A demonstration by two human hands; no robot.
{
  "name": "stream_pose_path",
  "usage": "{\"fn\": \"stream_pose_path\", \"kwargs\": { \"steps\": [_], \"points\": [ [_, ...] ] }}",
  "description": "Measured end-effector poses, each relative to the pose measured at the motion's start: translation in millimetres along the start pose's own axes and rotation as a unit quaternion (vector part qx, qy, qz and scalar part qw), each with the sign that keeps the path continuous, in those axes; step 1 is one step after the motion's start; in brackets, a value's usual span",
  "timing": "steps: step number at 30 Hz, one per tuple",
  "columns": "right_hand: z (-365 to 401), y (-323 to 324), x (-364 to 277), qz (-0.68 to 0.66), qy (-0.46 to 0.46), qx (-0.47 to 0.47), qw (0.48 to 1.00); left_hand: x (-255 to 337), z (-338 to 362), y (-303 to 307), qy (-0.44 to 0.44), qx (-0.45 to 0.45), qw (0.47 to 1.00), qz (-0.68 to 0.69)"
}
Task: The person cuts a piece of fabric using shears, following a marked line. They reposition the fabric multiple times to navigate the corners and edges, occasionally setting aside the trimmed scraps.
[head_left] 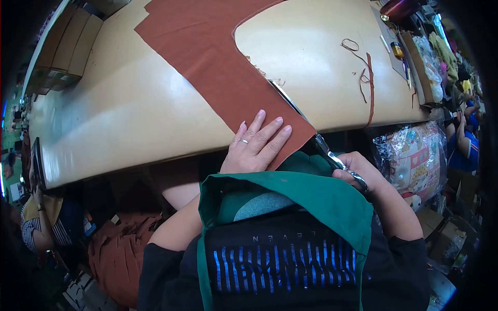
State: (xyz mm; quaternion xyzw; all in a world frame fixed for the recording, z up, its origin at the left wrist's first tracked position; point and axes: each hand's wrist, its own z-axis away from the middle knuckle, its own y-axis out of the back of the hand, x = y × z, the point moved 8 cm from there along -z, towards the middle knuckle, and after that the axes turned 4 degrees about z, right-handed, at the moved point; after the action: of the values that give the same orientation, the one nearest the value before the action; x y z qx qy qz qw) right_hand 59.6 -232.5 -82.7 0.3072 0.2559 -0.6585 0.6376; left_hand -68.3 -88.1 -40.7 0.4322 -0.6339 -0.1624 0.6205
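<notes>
A rust-brown piece of fabric (212,67) lies across the table, its near end reaching over the front edge toward my lap. My left hand (254,147) rests flat on that near end, fingers spread, a ring on one finger. In my right hand (358,171) are large scissors (326,147), with my fingers around the handles. The blades run along the right edge of the fabric, one partly under it, pointing away from me. Small frayed threads stick out from the fabric's edge just beyond the blade tips.
Thin fabric strips (371,85) lie on the table (306,52) at right. Cardboard boxes (67,46) stand at the left, a filled box (417,67) at the right. A plastic-wrapped patterned bundle (415,155) sits below; brown fabric (122,254) is heaped lower left. Other people are at both sides.
</notes>
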Motion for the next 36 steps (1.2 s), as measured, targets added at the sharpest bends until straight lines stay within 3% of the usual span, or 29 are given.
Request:
{"fn": "stream_pose_path", "kwargs": {
  "steps": [5,11,17,36],
  "points": [
    [2.3,2.0,-2.2,0.034,-0.008,0.008,0.999,-0.3,0.5,1.0,-0.002,0.017,1.000,0.002],
    [-2.4,1.1,-6.5,0.045,0.069,-0.054,0.995,2.5,1.1,2.3,-0.001,0.014,1.000,0.018],
    [-8.5,-3.4,-20.8,0.033,0.019,-0.067,0.997,6.4,3.0,-0.6,-0.007,-0.019,0.999,0.028],
    [-8.4,-3.0,-5.9,0.007,0.010,-0.011,1.000,6.4,4.3,-1.1,-0.006,-0.025,0.999,0.032]
  ]
}}
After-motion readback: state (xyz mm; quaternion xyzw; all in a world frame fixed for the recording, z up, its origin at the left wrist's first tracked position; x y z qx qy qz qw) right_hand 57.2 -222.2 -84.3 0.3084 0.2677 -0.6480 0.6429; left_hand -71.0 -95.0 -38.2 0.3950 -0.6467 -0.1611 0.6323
